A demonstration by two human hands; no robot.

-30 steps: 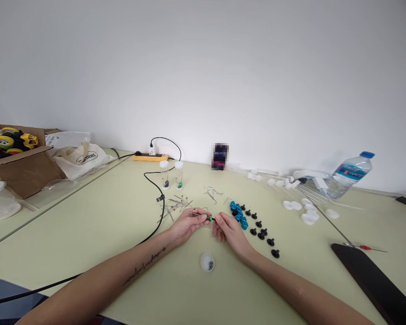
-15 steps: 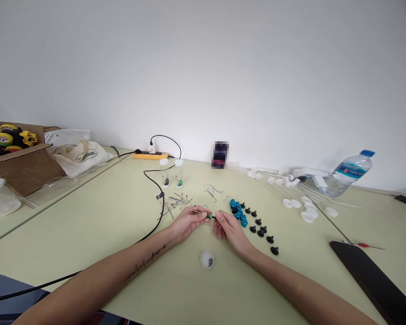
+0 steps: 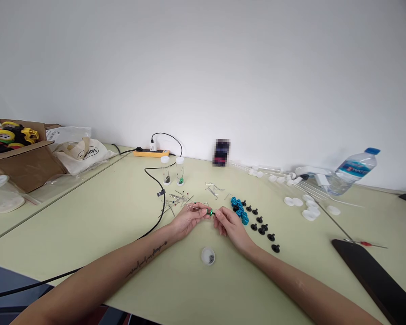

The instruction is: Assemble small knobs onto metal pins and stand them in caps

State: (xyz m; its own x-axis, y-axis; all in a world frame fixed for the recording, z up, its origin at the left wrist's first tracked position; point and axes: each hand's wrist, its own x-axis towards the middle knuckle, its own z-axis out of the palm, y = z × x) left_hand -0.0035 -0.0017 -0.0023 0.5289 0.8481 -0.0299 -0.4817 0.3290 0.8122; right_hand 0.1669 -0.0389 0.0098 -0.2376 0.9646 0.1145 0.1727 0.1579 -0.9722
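Observation:
My left hand (image 3: 188,221) and my right hand (image 3: 228,224) meet over the middle of the pale green table (image 3: 98,212). Between their pinched fingertips sits a small green part (image 3: 209,212) on a thin metal pin. The left fingers pinch the pin, and the right fingers close on the green part. A small white cap (image 3: 208,256) with dark bits inside lies just in front of the hands. Blue knobs (image 3: 239,209) and black knobs (image 3: 262,227) lie to the right of my right hand. Loose metal pins (image 3: 180,200) lie behind my left hand.
Two clear vials (image 3: 172,171) stand behind the pins. A black cable (image 3: 155,189) runs from a yellow power strip (image 3: 151,153). White caps (image 3: 306,207) and a water bottle (image 3: 353,171) lie right. A black slab (image 3: 375,275) sits near right; a cardboard box (image 3: 18,155) far left.
Both hands stay pinched together on the green part and pin; the view shifted slightly, so they appear a little higher.

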